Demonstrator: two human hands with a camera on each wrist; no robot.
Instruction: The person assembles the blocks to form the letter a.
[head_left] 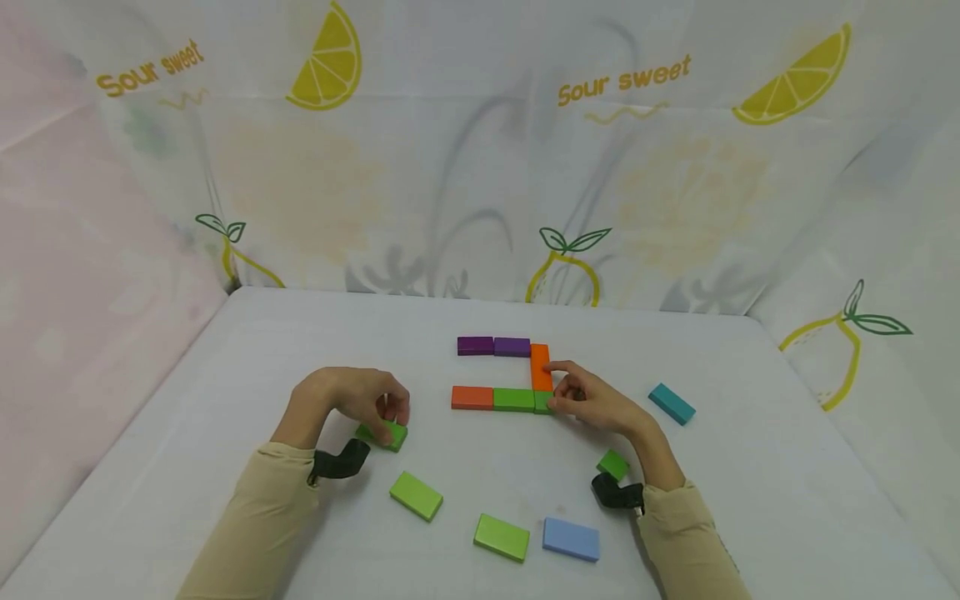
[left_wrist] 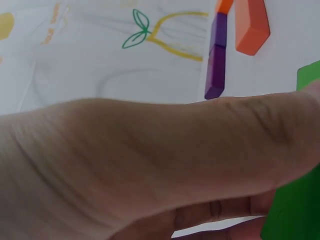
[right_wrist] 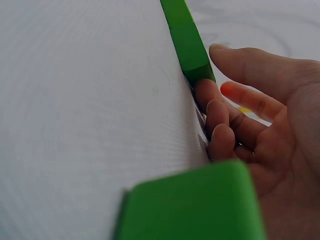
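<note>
My left hand pinches a green block between thumb and fingers, low over the table; in the left wrist view the thumb covers part of that green block. Ahead and to the right, flat blocks form a three-sided shape: a red-orange block, a light green block and a smaller green block in front, an orange block up the right side, two purple blocks behind. My right hand has loosely bent fingers at the small green block's end, one fingertip at the orange block.
A small green block lies beneath my right wrist. Two light green blocks and a pale blue block lie nearer the front. A teal block is off to the right. Behind the white table hangs a lemon-printed cloth.
</note>
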